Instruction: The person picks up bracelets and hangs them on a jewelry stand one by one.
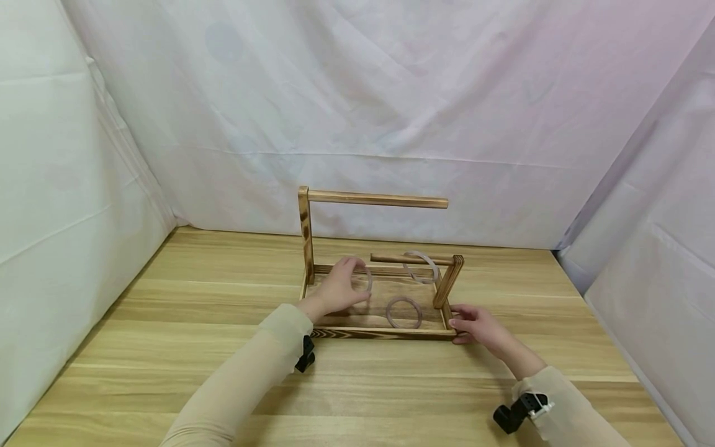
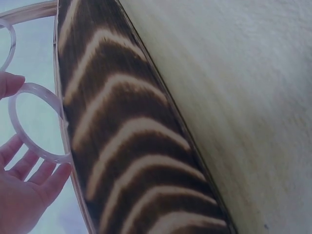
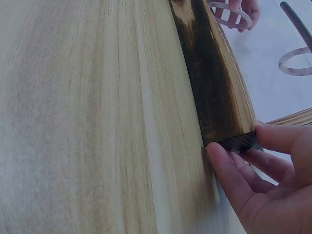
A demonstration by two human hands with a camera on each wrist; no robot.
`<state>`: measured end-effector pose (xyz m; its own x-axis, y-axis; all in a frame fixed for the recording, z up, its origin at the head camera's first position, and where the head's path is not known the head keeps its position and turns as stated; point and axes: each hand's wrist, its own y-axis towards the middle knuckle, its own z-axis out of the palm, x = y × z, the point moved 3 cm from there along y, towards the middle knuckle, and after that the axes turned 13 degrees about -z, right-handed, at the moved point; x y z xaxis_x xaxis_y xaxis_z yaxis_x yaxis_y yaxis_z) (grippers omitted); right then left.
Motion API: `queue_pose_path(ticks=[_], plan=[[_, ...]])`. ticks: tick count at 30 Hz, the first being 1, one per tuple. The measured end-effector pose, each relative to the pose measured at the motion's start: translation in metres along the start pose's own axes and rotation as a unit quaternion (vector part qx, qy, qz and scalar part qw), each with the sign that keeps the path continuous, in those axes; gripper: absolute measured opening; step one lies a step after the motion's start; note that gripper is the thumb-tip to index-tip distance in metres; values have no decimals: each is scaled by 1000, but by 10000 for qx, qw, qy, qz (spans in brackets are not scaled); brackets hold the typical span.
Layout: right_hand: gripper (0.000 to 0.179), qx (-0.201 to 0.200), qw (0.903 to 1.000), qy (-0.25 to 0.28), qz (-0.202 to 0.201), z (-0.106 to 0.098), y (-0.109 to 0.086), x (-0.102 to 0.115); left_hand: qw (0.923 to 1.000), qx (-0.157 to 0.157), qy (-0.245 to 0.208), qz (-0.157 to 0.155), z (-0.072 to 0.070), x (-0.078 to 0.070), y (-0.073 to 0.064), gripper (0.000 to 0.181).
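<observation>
A wooden rack (image 1: 385,334) with a shallow tray base stands on the table. My left hand (image 1: 339,287) is over the tray's left half, holding a translucent pale bangle (image 2: 14,119) between thumb and fingertips. A second bangle (image 1: 421,277) hangs round the rack's lower bar (image 1: 385,257). Another bangle (image 1: 404,312) is in the tray, right of the left hand. At the front right corner of the base, my right hand (image 1: 483,329) grips the wood with thumb and fingers, as the right wrist view shows close up.
The longer upper bar (image 1: 380,198) runs rightward from a tall left post (image 1: 306,236), its right end free. A short right post (image 1: 449,282) carries the lower bar. White cloth (image 1: 357,112) hangs behind the wood-grain table (image 1: 391,397) and at both sides.
</observation>
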<state>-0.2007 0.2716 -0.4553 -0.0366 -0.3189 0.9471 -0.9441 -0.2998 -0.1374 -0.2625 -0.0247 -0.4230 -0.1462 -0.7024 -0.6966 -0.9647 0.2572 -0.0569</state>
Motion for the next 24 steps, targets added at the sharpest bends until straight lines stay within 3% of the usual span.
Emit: queue_pose_path(ticks=[10,19,24], plan=[[54,9,10000,37,-48,0,0,1,9996,-94,-248,-46,-3,1,0,57],[55,13,10000,-10,-34,0,0,1,9987,-232,-366,-273,-4,5,2,58],[55,-2,10000,13,-21,0,-1,1,9985,-263,-418,-221,-6,7,0,58]])
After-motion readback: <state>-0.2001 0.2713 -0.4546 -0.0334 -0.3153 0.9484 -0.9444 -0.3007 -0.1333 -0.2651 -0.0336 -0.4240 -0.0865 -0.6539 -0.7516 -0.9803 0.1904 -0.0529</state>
